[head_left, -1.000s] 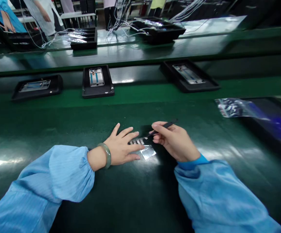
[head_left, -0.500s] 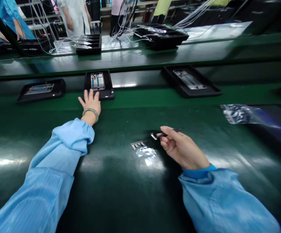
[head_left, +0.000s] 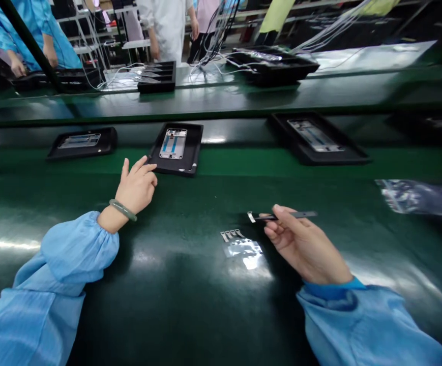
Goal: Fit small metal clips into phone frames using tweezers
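My left hand [head_left: 136, 185] reaches forward on the green belt; its loosely curled, spread fingers touch the near left corner of a black tray [head_left: 190, 152]. In the tray lies a phone frame [head_left: 173, 143]. The tray sits skewed on the belt. My right hand [head_left: 304, 244] pinches black tweezers [head_left: 289, 215], which point left and carry a small white part [head_left: 250, 217] at the tip. Between my hands, a row of small metal parts [head_left: 231, 235] rests on a clear film [head_left: 246, 250].
Two more black trays with phone frames [head_left: 81, 143] [head_left: 316, 138] lie on the belt at left and right. A plastic bag of parts [head_left: 415, 195] is at the right. Stacked trays [head_left: 157, 77] and cables crowd the far bench, where other people stand.
My left hand left the film, reached the middle tray and pulled it nearer, turning it askew. My right hand lifted one small part off the row with the tweezers.
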Motion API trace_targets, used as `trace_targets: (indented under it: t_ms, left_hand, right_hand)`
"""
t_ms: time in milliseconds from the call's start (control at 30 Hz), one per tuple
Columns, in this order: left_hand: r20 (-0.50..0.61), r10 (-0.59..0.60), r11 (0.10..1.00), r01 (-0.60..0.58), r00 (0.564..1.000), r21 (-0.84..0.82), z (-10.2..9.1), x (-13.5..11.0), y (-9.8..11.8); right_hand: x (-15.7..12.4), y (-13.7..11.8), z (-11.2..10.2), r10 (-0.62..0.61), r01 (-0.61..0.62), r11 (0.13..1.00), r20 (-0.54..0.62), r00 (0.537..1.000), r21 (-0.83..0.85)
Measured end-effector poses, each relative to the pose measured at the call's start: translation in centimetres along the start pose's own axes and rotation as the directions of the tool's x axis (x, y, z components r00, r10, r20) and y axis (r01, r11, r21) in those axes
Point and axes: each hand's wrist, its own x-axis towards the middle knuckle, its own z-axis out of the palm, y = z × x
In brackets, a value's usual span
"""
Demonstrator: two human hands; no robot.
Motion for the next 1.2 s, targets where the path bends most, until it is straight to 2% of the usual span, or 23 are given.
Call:
trace_targets:
  t_ms: [100, 267, 333, 400, 500, 600, 833, 933, 1033, 1067, 1100, 1133, 1167, 1200]
  left_hand:
    - [-0.007, 0.002, 1.0, -0.002, 1.0, 0.017, 1.0, 1.1, -0.5]
    - [0.03, 0.022, 0.999, -0.023, 0.999, 0.045, 3.8, 5.5, -2.4]
    - [0.053, 0.058, 0.997, -0.061, 0.997, 0.048, 3.8, 6.3, -2.8]
    - [0.069, 0.102, 0.993, -0.106, 0.992, 0.05, 3.0, 6.0, -2.8]
    - [0.113, 0.193, 0.979, -0.198, 0.975, 0.039, 1.1, 3.4, -1.9]
    - [0.18, 0.282, 0.958, -0.287, 0.942, 0.005, -0.8, -0.4, -0.5]
    - [0.32, 0.408, 0.91, -0.354, 0.855, -0.215, -4.5, -9.3, 2.9]
    - [0.317, 0.459, 0.875, -0.359, 0.83, -0.326, -5.6, -12.8, 4.9]
    - [0.241, 0.563, 0.777, -0.405, 0.791, -0.482, -6.3, -15.4, 6.7]
    - [0.205, 0.578, 0.733, -0.392, 0.79, -0.557, -6.5, -15.8, 7.1]
    - [0.176, 0.557, 0.692, -0.336, 0.812, -0.64, -6.5, -16.0, 7.4]
    - [0.164, 0.481, 0.655, -0.228, 0.861, -0.721, -6.6, -16.0, 7.7]
    - [0.185, 0.348, 0.607, -0.07, 0.919, -0.792, -6.5, -15.8, 7.8]
    - [0.246, 0.184, 0.523, 0.117, 0.952, -0.844, -6.4, -15.5, 7.9]
  right_hand:
    - [0.0, 0.3, 0.6, 0.01, -0.01, 1.0, 0.017, 1.0, -0.013]
    - [-0.3, 0.7, 0.7, -0.006, 0.007, 1.0, 0.036, 0.999, -0.021]
    - [-0.4, 0.6, 0.5, -0.022, 0.023, 1.0, 0.029, 0.999, -0.02]
    - [-0.6, 0.3, 0.2, -0.032, 0.033, 0.999, 0.017, 0.999, -0.02]
    - [-1.1, -0.1, 0.2, -0.028, 0.029, 0.999, 0.022, 0.999, -0.026]
    - [-1.7, -0.2, 0.6, -0.008, 0.01, 0.999, 0.049, 0.999, -0.038]
    - [-3.3, 0.2, 2.5, 0.043, -0.037, 0.994, 0.059, 0.997, -0.103]
    - [-4.1, 0.6, 3.2, 0.07, -0.051, 0.986, 0.115, 0.991, -0.159]
    - [-5.3, 1.3, 4.1, 0.088, -0.042, 0.974, 0.204, 0.975, -0.223]
    - [-5.8, 1.7, 4.4, 0.089, -0.032, 0.971, 0.234, 0.968, -0.239]
    - [-6.3, 2.1, 4.9, 0.091, -0.023, 0.968, 0.263, 0.96, -0.251]
    - [-6.9, 2.5, 5.3, 0.094, -0.016, 0.966, 0.291, 0.952, -0.259]
    - [-7.4, 3.0, 5.8, 0.099, -0.013, 0.965, 0.316, 0.943, -0.263]
    - [-8.0, 3.4, 6.3, 0.107, -0.014, 0.964, 0.338, 0.935, -0.265]
